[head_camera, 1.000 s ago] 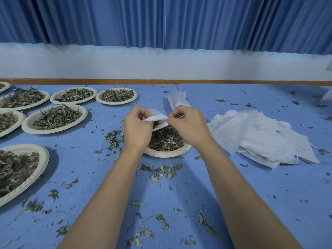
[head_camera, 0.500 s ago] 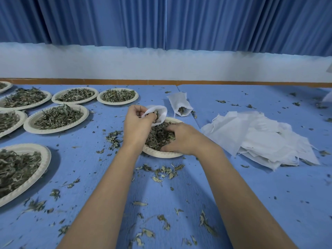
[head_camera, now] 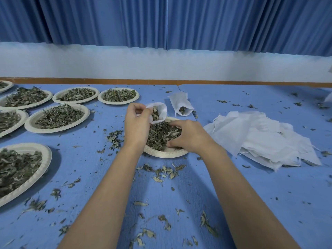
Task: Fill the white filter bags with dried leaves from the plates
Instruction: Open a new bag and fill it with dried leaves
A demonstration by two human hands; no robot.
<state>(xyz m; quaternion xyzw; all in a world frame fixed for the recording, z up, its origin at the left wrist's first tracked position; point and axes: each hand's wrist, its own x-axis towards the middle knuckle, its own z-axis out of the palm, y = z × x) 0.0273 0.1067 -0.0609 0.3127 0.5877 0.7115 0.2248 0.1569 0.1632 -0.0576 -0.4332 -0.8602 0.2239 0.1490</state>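
Observation:
My left hand [head_camera: 136, 123] holds a white filter bag [head_camera: 160, 112] by its rim, mouth open toward me, with some dried leaves inside. The bag hangs over the far edge of a paper plate [head_camera: 167, 154] heaped with dried leaves [head_camera: 159, 135]. My right hand [head_camera: 188, 136] lies on the plate's right side, fingers curled into the leaves; what it grips is hidden. A filled filter bag [head_camera: 180, 103] lies on its side just behind the plate. A pile of flat empty filter bags [head_camera: 260, 137] rests to the right.
Several more paper plates of dried leaves stand at the left, among them one at the back [head_camera: 118, 96], one nearer [head_camera: 57, 118] and one at the near left [head_camera: 21, 169]. Loose leaf bits [head_camera: 161, 172] litter the blue table. A white wall and blue curtain stand behind.
Both hands first held the bag open above the plate. My right hand then dropped onto the plate's leaves and has since curled into them; leaves now show in the bag.

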